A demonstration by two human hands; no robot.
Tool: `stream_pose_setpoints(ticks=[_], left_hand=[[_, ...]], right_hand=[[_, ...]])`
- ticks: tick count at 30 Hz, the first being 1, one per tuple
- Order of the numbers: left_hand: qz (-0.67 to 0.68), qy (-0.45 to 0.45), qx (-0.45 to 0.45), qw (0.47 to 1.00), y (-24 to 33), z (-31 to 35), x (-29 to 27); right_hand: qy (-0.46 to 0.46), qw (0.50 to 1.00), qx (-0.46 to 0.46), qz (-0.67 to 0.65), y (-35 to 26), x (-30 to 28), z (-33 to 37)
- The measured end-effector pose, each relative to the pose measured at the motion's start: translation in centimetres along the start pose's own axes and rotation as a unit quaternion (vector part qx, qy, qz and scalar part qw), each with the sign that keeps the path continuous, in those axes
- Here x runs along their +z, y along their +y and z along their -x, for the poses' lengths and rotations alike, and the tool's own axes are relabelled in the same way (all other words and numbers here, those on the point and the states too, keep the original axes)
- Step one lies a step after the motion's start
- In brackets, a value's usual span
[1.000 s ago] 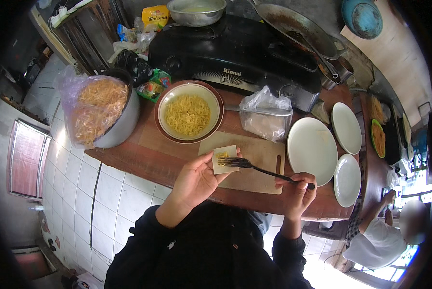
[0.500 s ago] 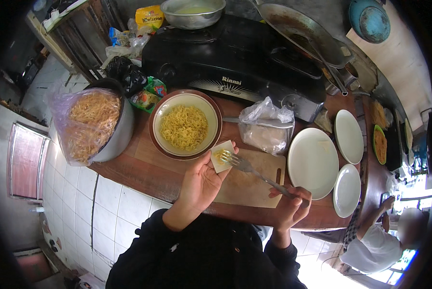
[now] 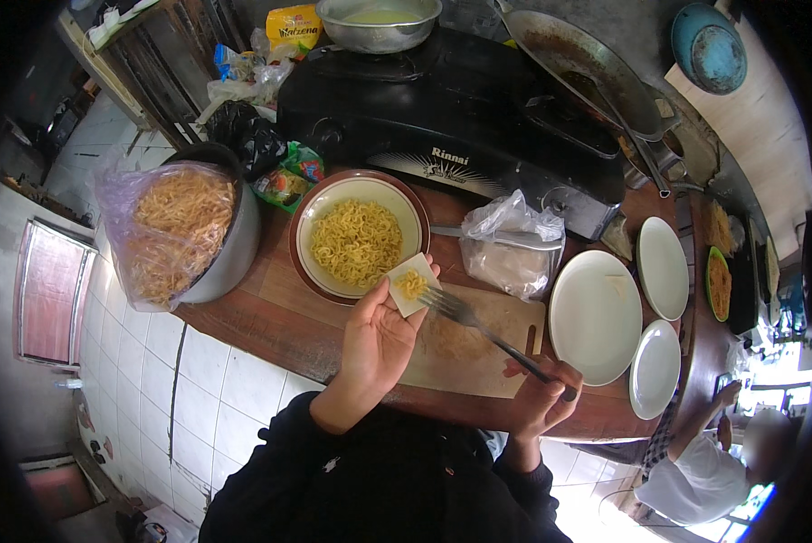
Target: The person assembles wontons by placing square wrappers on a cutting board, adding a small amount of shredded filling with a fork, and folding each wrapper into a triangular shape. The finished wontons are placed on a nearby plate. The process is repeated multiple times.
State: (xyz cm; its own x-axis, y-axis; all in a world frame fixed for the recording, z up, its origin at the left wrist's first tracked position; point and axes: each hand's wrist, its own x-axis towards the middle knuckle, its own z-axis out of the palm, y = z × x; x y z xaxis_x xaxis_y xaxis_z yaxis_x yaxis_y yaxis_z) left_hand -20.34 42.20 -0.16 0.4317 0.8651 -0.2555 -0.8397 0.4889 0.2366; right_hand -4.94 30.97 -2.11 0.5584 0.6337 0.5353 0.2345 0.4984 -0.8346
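Left hand (image 3: 379, 339): palm up and cupped, carrying a square wrapper (image 3: 412, 283) with a small heap of noodles at its centre.
Right hand (image 3: 541, 398): closed on the handle of a fork (image 3: 478, 328), tines just beside the wrapper's edge.
Handling note: keep the palm level and the filling central, clear of the wrapper's edges.
Ahead of the left hand: bowl of noodles (image 3: 359, 237).
Beneath both hands: cutting board (image 3: 478, 348).
Beyond the fork: plastic bag (image 3: 512, 244).
Right of the right hand: white plates (image 3: 596, 317), close enough to nudge.
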Motion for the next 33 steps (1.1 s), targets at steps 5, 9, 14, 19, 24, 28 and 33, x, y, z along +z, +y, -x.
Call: stream_pose_setpoints(ticks=[5, 9, 14, 19, 24, 28, 33], left_hand=[[-0.005, -0.002, 0.014, 1.0, -0.1, 0.1, 0.1], [-0.001, -0.001, 0.012, 1.0, -0.2, 0.1, 0.1], [-0.002, -0.001, 0.012, 1.0, -0.2, 0.2, 0.0], [-0.005, 0.001, 0.018, 1.0, -0.2, 0.2, 0.0], [-0.007, -0.005, 0.024, 1.0, -0.2, 0.3, 0.0], [-0.01, -0.003, 0.028, 1.0, -0.3, 0.3, 0.1], [-0.008, -0.003, 0.031, 0.999, -0.3, 0.2, 0.1]], right_hand=[[0.015, 1.0, -0.003, -0.014, 0.4, 0.7, 0.5], [0.034, 0.999, -0.003, -0.007, 1.0, 1.2, 0.9], [0.038, 0.999, -0.016, -0.017, 0.8, 1.4, 1.2], [0.035, 0.999, -0.015, -0.016, 0.5, 1.1, 0.7], [0.036, 0.999, -0.025, -0.004, 0.1, 1.1, 0.7], [0.034, 0.999, -0.026, -0.003, 0.0, 1.1, 0.7], [0.008, 0.999, -0.034, 0.005, 0.0, 1.0, 0.7]])
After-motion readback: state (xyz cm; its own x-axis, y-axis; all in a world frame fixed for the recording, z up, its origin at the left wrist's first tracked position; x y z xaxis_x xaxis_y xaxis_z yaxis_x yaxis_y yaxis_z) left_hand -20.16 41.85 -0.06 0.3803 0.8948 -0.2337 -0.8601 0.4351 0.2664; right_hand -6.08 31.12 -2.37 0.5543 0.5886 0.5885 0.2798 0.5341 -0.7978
